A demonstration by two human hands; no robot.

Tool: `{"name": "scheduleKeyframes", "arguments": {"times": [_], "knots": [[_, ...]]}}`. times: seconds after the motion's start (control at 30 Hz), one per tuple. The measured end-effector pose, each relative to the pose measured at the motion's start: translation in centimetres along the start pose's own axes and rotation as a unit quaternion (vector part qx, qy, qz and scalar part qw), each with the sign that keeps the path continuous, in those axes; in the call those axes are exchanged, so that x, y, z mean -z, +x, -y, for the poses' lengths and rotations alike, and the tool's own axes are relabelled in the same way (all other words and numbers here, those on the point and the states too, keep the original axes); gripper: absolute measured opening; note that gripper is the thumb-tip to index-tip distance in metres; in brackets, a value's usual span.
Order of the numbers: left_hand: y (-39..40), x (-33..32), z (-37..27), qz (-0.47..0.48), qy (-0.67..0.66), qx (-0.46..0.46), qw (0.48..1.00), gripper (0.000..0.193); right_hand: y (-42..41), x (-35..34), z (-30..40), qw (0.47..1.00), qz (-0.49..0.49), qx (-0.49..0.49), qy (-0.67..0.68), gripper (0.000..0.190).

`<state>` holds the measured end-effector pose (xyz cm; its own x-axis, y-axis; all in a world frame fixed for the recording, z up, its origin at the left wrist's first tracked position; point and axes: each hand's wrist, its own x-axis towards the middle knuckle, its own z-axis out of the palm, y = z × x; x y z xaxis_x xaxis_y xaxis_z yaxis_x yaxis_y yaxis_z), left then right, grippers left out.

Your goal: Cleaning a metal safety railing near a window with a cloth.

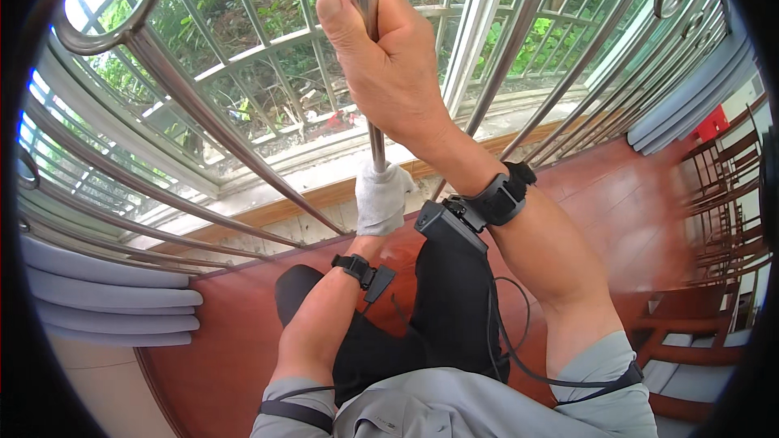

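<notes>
A shiny metal pole of the window railing stands upright in front of me. High on it, my bare right hand is wrapped around the metal, thumb pointing up. Lower down, my left hand wears a white fabric glove and closes around the same pole. The pole's lower end is hidden behind the glove. Black straps with small devices sit on both wrists: a larger one on the right, a smaller one on the left.
More metal bars with ring tops flank me on both sides. Behind them are a window sill and a white window grille. Grey-blue curtains hang at the left and right. Dark wooden chairs stand on the reddish floor.
</notes>
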<state>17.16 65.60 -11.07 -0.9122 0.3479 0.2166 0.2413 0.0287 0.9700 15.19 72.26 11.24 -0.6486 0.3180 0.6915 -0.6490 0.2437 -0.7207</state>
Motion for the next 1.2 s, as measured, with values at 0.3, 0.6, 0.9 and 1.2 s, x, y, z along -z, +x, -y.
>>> {"name": "scheduleKeyframes", "arguments": {"times": [0.3,0.6,0.9,1.2], "knots": [[-2.7,-0.9,7.7,-0.009,-0.153,0.166,0.974,0.015,-0.3,-0.3,-0.3,0.997,-0.037,0.028,-0.064,0.037],[-3.9,-1.8,13.2,0.016,0.018,0.182,0.983,0.016,-0.5,0.3,-0.7,0.997,-0.076,0.005,-0.019,0.028],[-4.3,-1.9,26.5,0.057,0.231,0.032,0.971,0.024,-0.6,-1.5,0.4,0.997,-0.063,0.001,-0.042,0.023],[-2.2,0.1,13.3,0.088,0.278,0.18,0.939,0.038,-0.6,-0.5,-0.1,0.998,-0.056,-0.035,-0.015,0.027]]}}
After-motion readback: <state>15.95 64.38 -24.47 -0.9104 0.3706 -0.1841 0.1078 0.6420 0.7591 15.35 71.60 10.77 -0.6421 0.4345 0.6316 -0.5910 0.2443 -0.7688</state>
